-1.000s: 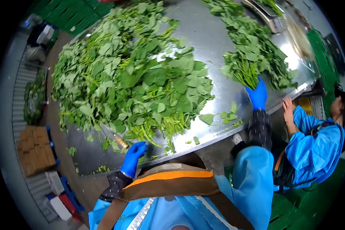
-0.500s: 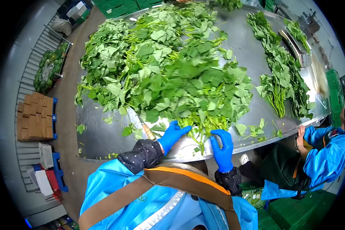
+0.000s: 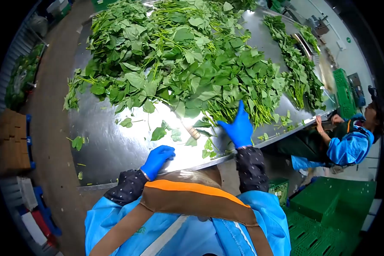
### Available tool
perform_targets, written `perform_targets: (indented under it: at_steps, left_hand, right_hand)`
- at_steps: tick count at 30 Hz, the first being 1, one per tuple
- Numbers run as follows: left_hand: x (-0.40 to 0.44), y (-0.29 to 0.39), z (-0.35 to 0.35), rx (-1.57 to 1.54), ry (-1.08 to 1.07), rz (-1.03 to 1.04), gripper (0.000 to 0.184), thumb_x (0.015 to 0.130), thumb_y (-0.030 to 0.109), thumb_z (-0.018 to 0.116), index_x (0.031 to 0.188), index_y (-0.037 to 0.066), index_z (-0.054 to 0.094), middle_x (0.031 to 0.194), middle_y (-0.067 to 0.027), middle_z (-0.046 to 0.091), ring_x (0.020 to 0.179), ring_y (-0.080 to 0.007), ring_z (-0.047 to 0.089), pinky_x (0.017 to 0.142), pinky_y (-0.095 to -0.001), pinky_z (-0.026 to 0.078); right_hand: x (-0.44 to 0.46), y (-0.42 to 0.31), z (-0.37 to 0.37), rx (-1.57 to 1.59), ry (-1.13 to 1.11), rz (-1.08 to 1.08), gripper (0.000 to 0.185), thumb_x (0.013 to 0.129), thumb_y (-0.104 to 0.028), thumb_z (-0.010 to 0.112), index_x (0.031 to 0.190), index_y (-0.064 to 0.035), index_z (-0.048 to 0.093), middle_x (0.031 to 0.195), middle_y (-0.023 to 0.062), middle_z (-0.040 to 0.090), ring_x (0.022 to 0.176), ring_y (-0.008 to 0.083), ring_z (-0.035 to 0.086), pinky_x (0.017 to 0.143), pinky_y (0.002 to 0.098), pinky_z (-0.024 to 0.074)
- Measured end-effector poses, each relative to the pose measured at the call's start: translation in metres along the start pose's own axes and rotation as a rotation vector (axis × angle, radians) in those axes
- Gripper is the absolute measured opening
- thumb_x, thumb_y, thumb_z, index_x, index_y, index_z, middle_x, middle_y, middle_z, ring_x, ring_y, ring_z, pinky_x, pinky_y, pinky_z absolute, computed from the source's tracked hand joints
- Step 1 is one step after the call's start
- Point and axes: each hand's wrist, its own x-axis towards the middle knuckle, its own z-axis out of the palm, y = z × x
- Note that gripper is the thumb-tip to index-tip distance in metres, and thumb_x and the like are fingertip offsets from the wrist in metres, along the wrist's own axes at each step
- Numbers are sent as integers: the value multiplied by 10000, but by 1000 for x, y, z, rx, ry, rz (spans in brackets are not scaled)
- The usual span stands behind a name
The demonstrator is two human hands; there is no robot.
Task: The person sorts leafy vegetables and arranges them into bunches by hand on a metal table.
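Leafy green stems point(image 3: 192, 59) lie in a broad pile over the metal table point(image 3: 111, 145). My right hand point(image 3: 239, 128), in a blue glove, is at the cut stem ends on the pile's near right side, thumb and index finger spread apart. Near the table's front edge, my left hand point(image 3: 158, 161) has its fingers together and curled; whether anything is inside them is hidden. A knife with a wooden handle point(image 3: 193, 132) lies between my hands, its blade toward the leaves. Loose leaves point(image 3: 158, 133) are scattered around it.
Bunched greens point(image 3: 301, 77) lie on the table's right part, near a scale point(image 3: 303, 45). A co-worker in blue point(image 3: 350, 145) is at the right edge, hands by the table rim. Green crates point(image 3: 315, 230) stand lower right, cardboard boxes point(image 3: 13, 143) at left.
Half a second ago both hands were close together at the stem ends. My left hand has since drawn back left, and my right thumb and index have spread. The view has shifted.
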Motion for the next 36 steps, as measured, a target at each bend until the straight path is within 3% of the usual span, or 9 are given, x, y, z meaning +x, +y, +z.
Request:
perform_targets:
  at_steps: [14, 18, 22, 24, 25, 26, 29, 30, 36]
  left_hand:
    - [-15, -19, -44, -66, -175, 7, 204, 831, 96, 516, 993, -16, 572, 860, -92, 609, 769, -139, 570, 713, -234, 462]
    - [-17, -20, -48, -35, -166, 8, 216, 856, 105, 490, 1008, -31, 562, 914, -112, 604, 824, -165, 593, 765, -256, 476]
    - [-18, -19, -51, -79, -130, -10, 224, 859, 117, 491, 1018, -23, 565, 914, -108, 605, 817, -164, 590, 756, -254, 473]
    - [-17, -21, -49, -89, -145, -20, 230, 860, 123, 491, 1025, -20, 564, 911, -105, 605, 818, -162, 587, 754, -254, 471]
    - [-17, -18, -48, -69, -160, -17, 232, 860, 122, 491, 1029, -19, 563, 909, -104, 605, 825, -162, 586, 759, -253, 469]
    - [-19, -13, -46, -50, -174, -14, 233, 859, 122, 491, 1033, -18, 561, 907, -103, 604, 831, -162, 585, 763, -253, 468]
    - [-22, -1, -40, -51, -226, -20, 235, 854, 112, 499, 1044, -14, 556, 925, -98, 599, 857, -160, 580, 778, -254, 463]
    - [-21, 7, -39, -61, -239, -17, 235, 851, 107, 504, 1047, -13, 555, 935, -97, 597, 867, -159, 579, 784, -255, 462]
    - [-56, 89, -22, 44, -409, 387, 630, 784, 270, 646, 1289, 33, 354, 1225, -120, 454, 1135, -204, 429, 953, -338, 355]
  right_hand:
    - [36, -2, 34, -272, -95, 61, 773, 673, -174, 622, 1351, -167, 251, 994, 253, 545, 758, 401, 583, 630, 456, 476]
    - [56, 33, -18, 147, 209, -97, 541, 681, -217, 654, 1180, -80, 497, 987, 154, 608, 818, 265, 609, 662, 388, 472]
    - [50, 44, -99, 1008, 85, 318, 284, 731, -178, 636, 988, -72, 578, 817, -26, 589, 654, 111, 542, 574, 243, 447]
    - [55, 105, -89, 1136, 108, 88, 211, 769, -168, 612, 964, -93, 582, 838, 0, 587, 661, 104, 537, 537, 235, 439]
    - [49, 83, -114, 1465, 81, 364, 168, 801, -174, 584, 931, -69, 572, 829, 38, 579, 661, 108, 531, 533, 231, 446]
    - [50, 88, -128, 1791, -286, 197, 158, 815, -179, 560, 910, -53, 562, 780, 51, 561, 624, 126, 509, 479, 232, 431]
    - [23, 48, -130, 1961, -48, 193, 228, 828, -192, 524, 985, -26, 515, 835, 70, 544, 609, 130, 484, 402, 224, 386]
    - [23, 45, -128, 2084, -408, -70, 284, 824, -204, 528, 1039, -20, 497, 928, 96, 540, 714, 157, 511, 462, 233, 431]
    - [-29, -72, -79, 2126, -427, -131, 413, 820, -361, 513, 1091, -53, 461, 1000, 82, 493, 780, 213, 481, 677, 326, 400]
